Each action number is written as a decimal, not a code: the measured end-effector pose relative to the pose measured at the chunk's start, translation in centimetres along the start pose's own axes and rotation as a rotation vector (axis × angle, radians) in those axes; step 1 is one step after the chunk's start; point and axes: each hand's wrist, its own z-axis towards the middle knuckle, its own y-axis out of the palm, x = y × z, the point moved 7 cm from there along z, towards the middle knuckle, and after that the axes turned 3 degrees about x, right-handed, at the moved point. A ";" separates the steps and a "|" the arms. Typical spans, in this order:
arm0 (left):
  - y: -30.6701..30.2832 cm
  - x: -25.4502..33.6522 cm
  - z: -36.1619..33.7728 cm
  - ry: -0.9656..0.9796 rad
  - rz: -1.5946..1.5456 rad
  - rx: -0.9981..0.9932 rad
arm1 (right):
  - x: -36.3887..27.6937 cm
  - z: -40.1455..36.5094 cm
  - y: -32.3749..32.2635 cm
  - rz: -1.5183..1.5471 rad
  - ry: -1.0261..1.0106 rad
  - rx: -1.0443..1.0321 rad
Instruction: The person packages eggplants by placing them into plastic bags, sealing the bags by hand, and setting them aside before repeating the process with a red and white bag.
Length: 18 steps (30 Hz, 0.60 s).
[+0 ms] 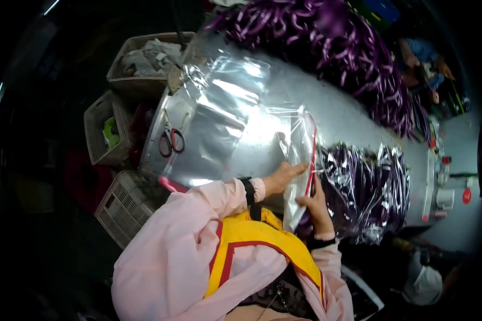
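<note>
A clear plastic bag (299, 140) with a red line along one edge stands in front of my body, near the table's front edge. My left hand (285, 177) grips its left side, fingers pointing toward the red edge. Lower on the right, my right hand (317, 206) is closed on the same bag, thumb and fingers by the red edge. Something purple shows under the right wrist, mostly hidden. Right beside that hand lie several clear-wrapped bundles of long purple vegetables (367, 187). Flat clear plastic bags (211, 128) are spread to the left of my hands.
A large heap of loose, long purple vegetables (332, 53) covers the far side of the metal table (300, 85). Red-handled scissors (172, 141) lie at the left edge. Several crates, including a white crate (107, 131), stand left. Another person (426, 64) is at the far right.
</note>
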 end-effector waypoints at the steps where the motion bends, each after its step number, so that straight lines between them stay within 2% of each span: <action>1: 0.2 -1.0 -0.6 -0.040 -0.011 -0.003 | -0.4 0.9 -0.2 -0.022 -0.017 0.056; 3: -0.5 -2.0 -0.5 -0.079 -0.032 0.031 | -0.6 2.5 -1.0 -0.101 -0.078 0.198; 5: -0.8 -0.9 -0.2 -0.040 0.007 0.067 | 1.2 3.8 -1.7 -0.282 0.041 0.270; 6: -0.5 -0.4 -0.3 0.038 0.002 0.109 | 1.2 3.6 -1.1 -0.122 0.068 0.216; 7: -0.3 -0.7 -0.4 0.025 0.010 0.097 | 1.2 3.6 -1.1 -0.176 0.008 0.255; 9: -2.1 3.7 -3.4 0.584 1.006 0.732 | 2.0 2.9 -1.0 -0.155 0.071 0.254; 10: -1.2 5.3 -4.5 0.834 1.160 0.647 | 2.6 2.7 -1.0 -0.149 0.079 0.258; 11: -1.8 5.7 -4.9 0.825 1.165 0.640 | 3.4 2.7 -1.1 -0.161 0.068 0.260; 13: -0.5 4.5 -3.9 0.739 1.289 0.211 | 3.5 2.3 -1.2 -0.170 0.064 0.268; 14: -0.1 4.5 -3.9 0.805 1.243 0.190 | 2.4 2.1 -0.5 -0.132 0.051 0.217; 16: -0.2 4.7 -3.4 0.771 1.211 0.240 | 0.9 1.6 0.2 -0.102 -0.043 0.180; 17: -0.5 4.9 -3.1 0.739 1.175 0.294 | 1.6 1.8 -0.3 -0.098 -0.043 0.190; 18: -0.8 5.0 -2.7 0.812 1.229 0.347 | 3.5 2.2 -1.2 0.039 0.027 0.222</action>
